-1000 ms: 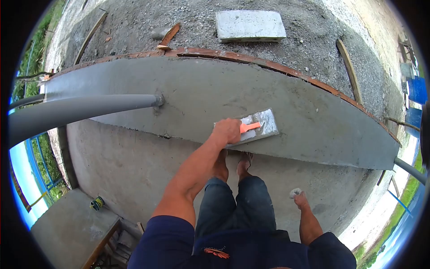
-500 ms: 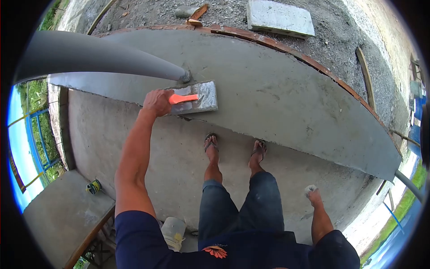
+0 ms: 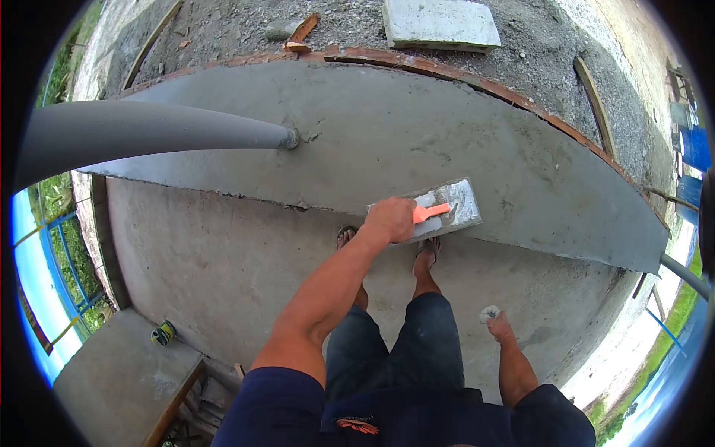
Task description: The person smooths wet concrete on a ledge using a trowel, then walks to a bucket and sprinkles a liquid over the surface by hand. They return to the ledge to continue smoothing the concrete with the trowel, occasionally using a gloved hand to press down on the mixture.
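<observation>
My left hand (image 3: 392, 220) is wrapped round the orange handle of a plastering float (image 3: 465, 201). The float's plate, smeared with pale cement, lies over the near edge of the wet grey concrete strip (image 3: 357, 134), right in front of my feet. Part of the handle is hidden under my fingers. Lower and to the right, my right hand (image 3: 499, 325) is closed on a small whitish-grey lump (image 3: 489, 314), held above the floor; its kind does not show clearly.
A grey pipe post (image 3: 186, 127) rises from the strip at left. Wooden form boards (image 3: 447, 72) run along its far edge, with gravel and a concrete block (image 3: 443, 24) beyond. A yellow-black tool (image 3: 163, 333) sits on a slab (image 3: 112, 380) at lower left.
My left hand has carried the float rightward and nearer to me along the strip's edge, away from the post. My right hand has shifted slightly left, still holding the lump.
</observation>
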`<state>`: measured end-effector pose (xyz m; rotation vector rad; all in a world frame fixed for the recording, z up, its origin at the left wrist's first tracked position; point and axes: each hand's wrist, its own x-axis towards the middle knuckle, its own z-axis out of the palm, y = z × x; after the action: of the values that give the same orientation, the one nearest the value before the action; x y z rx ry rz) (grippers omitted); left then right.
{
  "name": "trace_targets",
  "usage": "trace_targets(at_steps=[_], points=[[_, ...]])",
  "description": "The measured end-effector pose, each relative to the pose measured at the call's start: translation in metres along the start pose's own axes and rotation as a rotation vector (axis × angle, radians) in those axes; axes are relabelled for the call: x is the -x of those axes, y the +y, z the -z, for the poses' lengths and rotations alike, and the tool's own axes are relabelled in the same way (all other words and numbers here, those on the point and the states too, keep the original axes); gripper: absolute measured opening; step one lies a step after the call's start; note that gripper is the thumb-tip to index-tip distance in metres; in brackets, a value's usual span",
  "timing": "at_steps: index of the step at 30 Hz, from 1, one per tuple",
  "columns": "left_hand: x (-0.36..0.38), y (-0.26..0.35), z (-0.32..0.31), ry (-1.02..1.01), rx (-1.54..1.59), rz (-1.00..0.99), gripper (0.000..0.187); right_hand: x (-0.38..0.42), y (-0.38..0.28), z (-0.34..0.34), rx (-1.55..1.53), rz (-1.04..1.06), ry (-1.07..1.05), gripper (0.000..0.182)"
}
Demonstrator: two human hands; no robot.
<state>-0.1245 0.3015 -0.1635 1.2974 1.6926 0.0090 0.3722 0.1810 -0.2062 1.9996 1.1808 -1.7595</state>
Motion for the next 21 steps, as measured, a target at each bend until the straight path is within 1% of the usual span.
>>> trace_targets(at_steps=[3,5,6,9,11,12,15,18,20,21], points=[[0.022,0.002,0.014,0.157,0.084,0.123,0.024,0.007,-0.006,0.035,-0.133,-0.019,0.100,0.012],[0.034,-0.036,0.039,0.357,0.132,0.316,0.022,0.004,0.006,0.059,-0.076,-0.045,0.109,0.011],[0.035,-0.058,0.052,0.432,0.109,0.388,0.026,0.002,0.013,0.068,-0.048,-0.056,0.113,0.011],[0.019,-0.120,0.075,0.589,0.151,0.614,0.033,-0.007,0.023,0.081,-0.004,-0.112,0.073,0.012],[0.004,-0.146,0.070,0.650,0.139,0.566,0.031,-0.013,0.018,0.078,-0.039,-0.113,0.088,0.012],[0.000,-0.144,0.069,0.676,0.133,0.545,0.030,-0.014,0.017,0.077,-0.054,-0.119,0.095,0.012],[-0.012,-0.135,0.077,0.536,0.444,0.586,0.027,-0.022,0.017,0.069,-0.100,-0.087,0.045,0.012],[-0.046,-0.083,0.076,0.444,0.365,0.413,0.024,-0.028,0.018,0.062,-0.035,-0.137,0.035,0.013],[-0.064,-0.036,0.059,0.365,0.295,0.305,0.026,-0.030,0.013,0.059,-0.092,-0.094,0.028,0.012],[-0.065,-0.015,0.045,0.363,0.255,0.236,0.027,-0.028,0.009,0.059,-0.115,-0.070,0.023,0.012]])
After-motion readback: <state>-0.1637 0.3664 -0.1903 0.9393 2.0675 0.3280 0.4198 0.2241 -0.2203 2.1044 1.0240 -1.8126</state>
